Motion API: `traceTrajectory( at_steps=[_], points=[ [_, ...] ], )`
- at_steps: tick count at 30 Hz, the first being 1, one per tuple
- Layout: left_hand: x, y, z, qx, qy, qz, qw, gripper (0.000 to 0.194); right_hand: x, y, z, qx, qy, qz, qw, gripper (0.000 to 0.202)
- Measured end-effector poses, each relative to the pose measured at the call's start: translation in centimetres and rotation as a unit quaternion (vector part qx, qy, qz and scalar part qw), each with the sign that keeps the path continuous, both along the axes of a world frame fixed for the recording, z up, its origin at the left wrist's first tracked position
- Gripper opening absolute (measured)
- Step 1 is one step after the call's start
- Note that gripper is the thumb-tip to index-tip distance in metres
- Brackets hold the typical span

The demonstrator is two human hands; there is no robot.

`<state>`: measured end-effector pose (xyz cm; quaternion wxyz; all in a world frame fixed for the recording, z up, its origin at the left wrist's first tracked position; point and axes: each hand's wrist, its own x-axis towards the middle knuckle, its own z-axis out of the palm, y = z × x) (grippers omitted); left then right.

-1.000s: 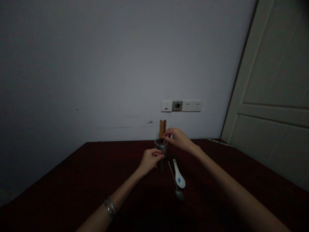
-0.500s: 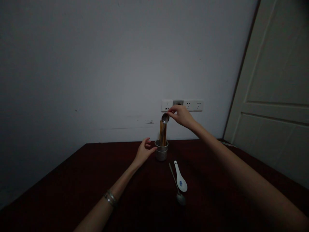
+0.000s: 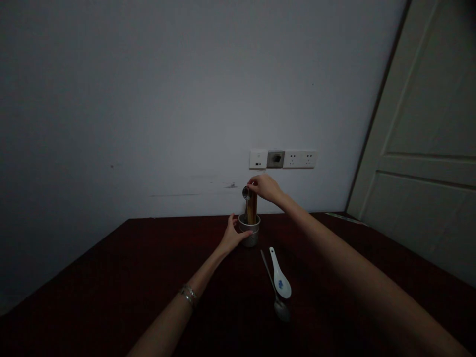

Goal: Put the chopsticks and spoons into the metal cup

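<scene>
A silvery metal cup [image 3: 250, 240] stands upright on the dark red table. Wooden chopsticks [image 3: 252, 210] rise out of it. My left hand [image 3: 231, 238] is curled round the cup's left side, its thumb across the front below the rim. Above the cup, my right hand [image 3: 265, 187] pinches a metal spoon [image 3: 246, 193] near its bowl, which points up. The spoon's handle reaches down into the cup beside the chopsticks. In front of the cup lie a white ceramic soup spoon [image 3: 278, 275] with a blue mark and a long-handled metal spoon [image 3: 281, 311], side by side.
The table [image 3: 148, 267] meets a pale wall [image 3: 167, 99] at the back. Sockets and switches [image 3: 292, 159] sit on the wall just above the cup. At the right stands a light panelled door [image 3: 427, 134], with a thin strip [image 3: 345, 217] on the table near it.
My right hand has lowered the metal spoon and shifted it left, its handle now deeper in the cup. My left hand has moved right and closed round the cup.
</scene>
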<state>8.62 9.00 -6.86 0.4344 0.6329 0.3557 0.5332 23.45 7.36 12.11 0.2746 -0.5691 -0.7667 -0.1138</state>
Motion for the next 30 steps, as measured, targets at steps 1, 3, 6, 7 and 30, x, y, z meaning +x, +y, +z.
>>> traceTrajectory(
  at_steps=[1, 3, 6, 7, 30],
  points=[
    [0.1, 0.2, -0.3, -0.001, -0.003, -0.009, 1.000, 0.105, 0.0, 0.3, -0.5, -0.016, 0.001, 0.006, 1.000, 0.022],
    [0.2, 0.3, -0.7, -0.004, -0.009, -0.025, 1.000, 0.105, -0.1, 0.8, -1.3, -0.042, 0.001, 0.012, 0.999, 0.021],
    [0.5, 0.1, -0.9, -0.004, -0.019, -0.048, 0.999, 0.102, -0.1, 1.3, -2.6, -0.052, 0.000, 0.015, 0.999, 0.020],
    [0.5, 0.0, -0.9, -0.001, -0.022, -0.053, 0.998, 0.099, -0.2, 1.4, -2.9, -0.053, 0.001, 0.017, 0.998, 0.019],
    [0.5, -0.1, -1.4, 0.032, -0.033, -0.068, 0.997, 0.074, -0.7, 2.1, -5.2, -0.097, 0.021, 0.008, 0.995, 0.020]
  ],
)
